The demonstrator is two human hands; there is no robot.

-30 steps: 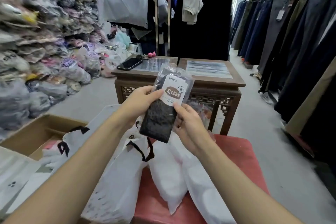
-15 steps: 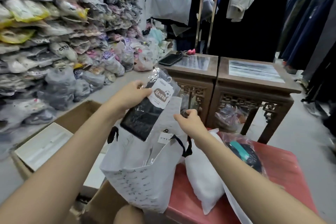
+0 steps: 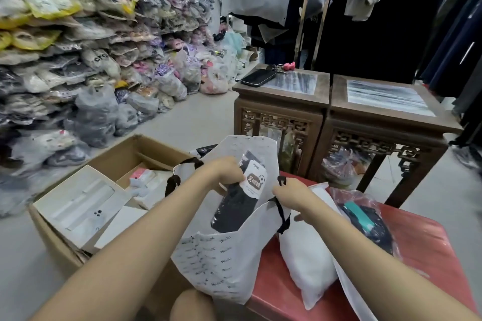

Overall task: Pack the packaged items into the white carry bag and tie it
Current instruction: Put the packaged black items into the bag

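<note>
A white carry bag (image 3: pixel 221 260) with small printed lettering and black handles stands open at the left edge of a red stool (image 3: pixel 422 247). My left hand (image 3: pixel 224 171) grips a clear packet of black socks (image 3: pixel 238 203) with a white label, its lower half down inside the bag's mouth. My right hand (image 3: pixel 289 194) pinches the bag's near rim by the black handle, holding it open. Another clear packet with dark and teal contents (image 3: pixel 365 219) lies on the stool to the right. A plain white bag (image 3: pixel 307 263) lies beside the carry bag.
An open cardboard box (image 3: pixel 86 214) with white boxes inside sits on the floor at left. Two carved wooden side tables (image 3: pixel 339 117) stand behind, a phone (image 3: pixel 258 77) and keys on the left one. Stacked bagged goods (image 3: pixel 78 47) line the left wall; clothes racks hang behind.
The sock packet has gone from held up in both hands to lowered into the carry bag by my left hand. My right hand has let go of it and taken the bag's rim.
</note>
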